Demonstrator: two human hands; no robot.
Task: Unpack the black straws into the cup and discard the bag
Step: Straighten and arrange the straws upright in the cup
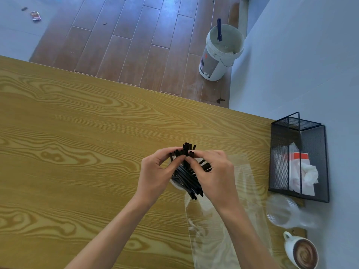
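Observation:
A bunch of black straws [186, 176] stands splayed in a white cup [175, 185] at the middle of the wooden table [77, 142]; only a sliver of the cup's rim shows under my hands. My left hand [157, 172] and my right hand [211, 171] close around the straws from both sides, fingertips pinching near the upper ends. The clear plastic bag [213, 226] lies flat on the table under and beside my right forearm, empty as far as I can tell.
A black mesh bin [299, 158] holding crumpled paper and packaging stands at the table's right edge. Clear plastic cups [285, 210] lie in front of it, and a mug of coffee [303, 253] sits at the near right corner. A white bucket [221, 53] stands on the floor beyond.

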